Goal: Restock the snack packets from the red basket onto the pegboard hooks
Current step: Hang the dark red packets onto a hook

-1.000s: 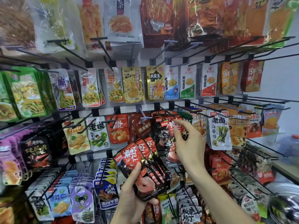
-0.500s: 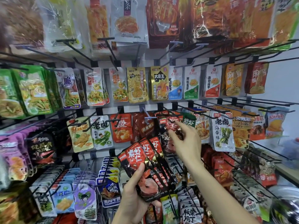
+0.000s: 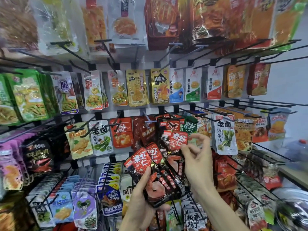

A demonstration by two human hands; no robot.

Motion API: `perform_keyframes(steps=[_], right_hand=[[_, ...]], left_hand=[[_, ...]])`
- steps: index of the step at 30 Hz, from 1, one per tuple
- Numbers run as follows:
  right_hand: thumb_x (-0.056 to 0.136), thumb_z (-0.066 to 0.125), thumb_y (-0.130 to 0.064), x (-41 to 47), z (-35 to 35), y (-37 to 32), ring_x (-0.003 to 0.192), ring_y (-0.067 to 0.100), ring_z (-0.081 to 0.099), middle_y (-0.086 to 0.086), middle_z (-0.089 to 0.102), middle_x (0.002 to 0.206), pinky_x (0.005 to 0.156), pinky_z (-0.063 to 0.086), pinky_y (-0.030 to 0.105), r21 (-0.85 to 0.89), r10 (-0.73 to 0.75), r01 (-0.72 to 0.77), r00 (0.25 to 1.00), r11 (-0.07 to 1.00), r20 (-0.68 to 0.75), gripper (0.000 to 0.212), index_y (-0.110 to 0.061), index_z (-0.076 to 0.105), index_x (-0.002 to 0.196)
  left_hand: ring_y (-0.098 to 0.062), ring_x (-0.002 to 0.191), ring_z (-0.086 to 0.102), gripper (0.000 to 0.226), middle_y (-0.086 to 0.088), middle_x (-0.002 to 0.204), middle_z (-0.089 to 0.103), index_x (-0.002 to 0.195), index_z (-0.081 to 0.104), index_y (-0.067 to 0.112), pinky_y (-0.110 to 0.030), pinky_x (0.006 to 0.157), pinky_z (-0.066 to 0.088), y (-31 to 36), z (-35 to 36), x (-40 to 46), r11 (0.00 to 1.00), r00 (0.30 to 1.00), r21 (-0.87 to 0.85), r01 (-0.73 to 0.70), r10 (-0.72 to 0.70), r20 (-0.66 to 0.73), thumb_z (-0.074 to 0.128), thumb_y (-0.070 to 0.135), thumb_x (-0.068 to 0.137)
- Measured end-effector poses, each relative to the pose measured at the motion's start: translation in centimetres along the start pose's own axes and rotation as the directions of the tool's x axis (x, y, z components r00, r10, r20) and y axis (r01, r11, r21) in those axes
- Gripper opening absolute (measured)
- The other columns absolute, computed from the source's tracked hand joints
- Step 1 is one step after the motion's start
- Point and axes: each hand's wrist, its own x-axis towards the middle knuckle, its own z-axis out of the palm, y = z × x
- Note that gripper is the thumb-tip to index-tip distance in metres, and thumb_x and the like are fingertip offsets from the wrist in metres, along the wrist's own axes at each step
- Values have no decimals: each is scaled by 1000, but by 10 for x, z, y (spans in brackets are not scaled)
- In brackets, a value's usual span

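Observation:
My left hand (image 3: 141, 202) grips a fanned stack of black-and-red shrimp snack packets (image 3: 150, 170) in front of the lower middle of the pegboard. My right hand (image 3: 196, 157) pinches the top of one such packet (image 3: 176, 140) with thumb and forefinger, just above the stack. Straight behind it, matching black-and-red packets (image 3: 170, 125) hang on a black hook in the third row. The red basket is out of view.
Rows of black hooks (image 3: 246, 112) stick out toward me, laden with hanging snack packets on all sides. A white seaweed packet (image 3: 225, 137) hangs just right of my right hand. A shiny metal bowl (image 3: 293, 209) sits at the lower right.
My right hand came down from the hook in the third row to the stack and now pinches one packet at its top. The left hand stays put with the stack.

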Motion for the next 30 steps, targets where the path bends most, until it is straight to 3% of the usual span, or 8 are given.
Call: perform_keyframes(steps=[3, 7, 9, 11, 18, 24, 28, 30], right_hand=[[105, 57, -12, 12, 2, -7, 90, -14, 60, -9, 66, 106, 80, 46, 12, -83, -97, 94, 994, 992, -39, 27, -37, 54, 114], [106, 57, -17, 24, 9, -18, 71, -20, 58, -21, 62, 102, 63, 51, 11, -153, -165, 161, 986, 975, -17, 16, -29, 63, 116], [103, 64, -25, 30, 12, -18, 84, -18, 59, -23, 64, 105, 81, 53, 17, -204, -182, 174, 983, 963, -21, 13, -31, 64, 114], [99, 69, -31, 35, 14, -14, 106, -7, 58, -26, 64, 113, 99, 47, 32, -265, -185, 167, 982, 950, -42, 14, -36, 65, 112], [96, 73, -33, 43, 20, -16, 109, 7, 61, -30, 63, 107, 104, 46, 43, -307, -217, 194, 975, 932, -43, 16, -39, 64, 108], [96, 73, -32, 45, 23, -16, 105, 6, 56, -20, 65, 108, 95, 40, 32, -363, -222, 191, 974, 912, -44, 19, -30, 67, 114], [96, 73, -34, 47, 25, -10, 99, 13, 61, -14, 69, 104, 91, 38, 32, -406, -200, 156, 977, 901, -68, 17, -34, 66, 112], [95, 72, -35, 56, 32, -2, 95, 21, 66, -9, 72, 102, 88, 40, 32, -448, -181, 132, 981, 884, -68, 17, -35, 65, 110]], left_hand=[[-32, 71, 73, 58, -21, 125, 73, 115, 81, 8, -35, 40, 57, 0, -3, -1, 1000, 999, -13, -12, 12, -31, 70, 51, 79], [-28, 49, 66, 47, -15, 76, 71, 99, 83, 3, -34, 33, 52, 4, 1, -9, 995, 992, -29, -91, 88, -85, 68, 43, 79], [-26, 47, 64, 50, -12, 68, 67, 108, 77, 4, -34, 33, 52, 4, 0, -9, 995, 989, -38, -95, 89, -121, 68, 44, 80], [-24, 46, 62, 52, -10, 64, 63, 115, 71, 7, -34, 33, 52, 4, -1, -10, 995, 984, -46, -89, 80, -161, 68, 45, 80], [-24, 47, 57, 65, -9, 66, 49, 115, 74, 7, -36, 35, 53, 4, -5, -10, 994, 982, -76, -79, 64, -178, 79, 47, 64], [-25, 44, 56, 47, -11, 65, 49, 109, 78, 16, -37, 33, 52, 8, -4, -11, 994, 977, -85, -75, 56, -207, 72, 44, 72], [-23, 41, 56, 29, -9, 60, 51, 80, 87, 21, -35, 31, 51, 11, -3, -15, 991, 978, -80, -107, 91, -187, 67, 43, 75], [-23, 41, 55, 30, -9, 60, 49, 80, 86, 20, -35, 31, 51, 11, -4, -16, 991, 979, -73, -111, 96, -182, 67, 43, 74]])
